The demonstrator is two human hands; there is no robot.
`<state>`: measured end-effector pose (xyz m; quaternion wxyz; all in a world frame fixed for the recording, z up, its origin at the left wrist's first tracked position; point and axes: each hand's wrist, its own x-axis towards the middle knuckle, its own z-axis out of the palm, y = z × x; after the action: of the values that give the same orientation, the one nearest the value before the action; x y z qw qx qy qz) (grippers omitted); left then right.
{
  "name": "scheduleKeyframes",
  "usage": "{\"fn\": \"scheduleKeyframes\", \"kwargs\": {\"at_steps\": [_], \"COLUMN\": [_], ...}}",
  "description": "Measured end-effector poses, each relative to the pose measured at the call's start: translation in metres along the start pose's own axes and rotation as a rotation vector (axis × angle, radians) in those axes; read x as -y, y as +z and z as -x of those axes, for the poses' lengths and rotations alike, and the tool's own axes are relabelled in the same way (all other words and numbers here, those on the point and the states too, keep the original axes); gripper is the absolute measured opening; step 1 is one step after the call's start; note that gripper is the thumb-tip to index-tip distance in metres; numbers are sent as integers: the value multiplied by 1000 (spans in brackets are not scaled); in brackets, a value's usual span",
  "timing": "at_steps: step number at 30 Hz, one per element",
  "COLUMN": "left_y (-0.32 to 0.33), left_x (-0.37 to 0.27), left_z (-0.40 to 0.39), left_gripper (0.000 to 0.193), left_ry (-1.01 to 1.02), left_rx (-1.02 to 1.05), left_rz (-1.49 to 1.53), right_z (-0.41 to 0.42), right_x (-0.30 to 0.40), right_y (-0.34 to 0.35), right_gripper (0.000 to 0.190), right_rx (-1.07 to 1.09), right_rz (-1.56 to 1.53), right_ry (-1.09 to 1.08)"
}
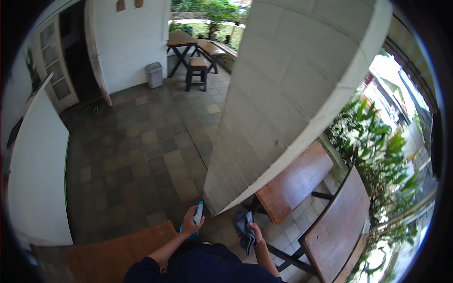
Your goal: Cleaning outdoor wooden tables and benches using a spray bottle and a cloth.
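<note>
My left hand [193, 221] grips a spray bottle [198, 213] with a white and light blue head; its lower part is mostly behind the fingers. To the right, my right hand [255, 233] holds a bunched grey-blue cloth [244, 226] that hangs down from the fingers. Both hands are in front of my body, above the tiled floor. A brown wooden tabletop [120, 256] lies close to my left forearm. Right of the cloth stands a reddish-brown wooden bench [295, 182], beside a wooden table [339, 223] with dark crossed legs.
A pale block wall [283, 88] rises just ahead, its lower corner near my hands. A white panel [40, 166] stands at the left. Farther off are a grey bin [154, 75], a stool [197, 72], another wooden table [181, 38] and an open doorway. Plants [378, 148] line the right side.
</note>
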<state>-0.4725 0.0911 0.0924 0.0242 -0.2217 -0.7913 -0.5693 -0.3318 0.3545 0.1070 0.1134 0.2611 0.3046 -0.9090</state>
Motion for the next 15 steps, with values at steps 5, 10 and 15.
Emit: {"fn": "scheduleKeyframes", "kwargs": {"at_steps": [5, 10, 15], "left_y": [-17, -48, -84], "left_x": [27, 33, 111], "left_z": [16, -3, -64], "left_gripper": [49, 51, 53], "left_ry": [-274, -258, -373], "left_rx": [-386, -468, -703], "left_rz": [19, -210, -34], "right_z": [-77, -165, -231], "right_x": [13, 17, 42], "right_y": [73, 120, 189], "right_gripper": [48, 46, 67], "right_rx": [-80, 89, 475], "right_rz": [220, 170, -97], "right_ry": [365, 576, 518]}}
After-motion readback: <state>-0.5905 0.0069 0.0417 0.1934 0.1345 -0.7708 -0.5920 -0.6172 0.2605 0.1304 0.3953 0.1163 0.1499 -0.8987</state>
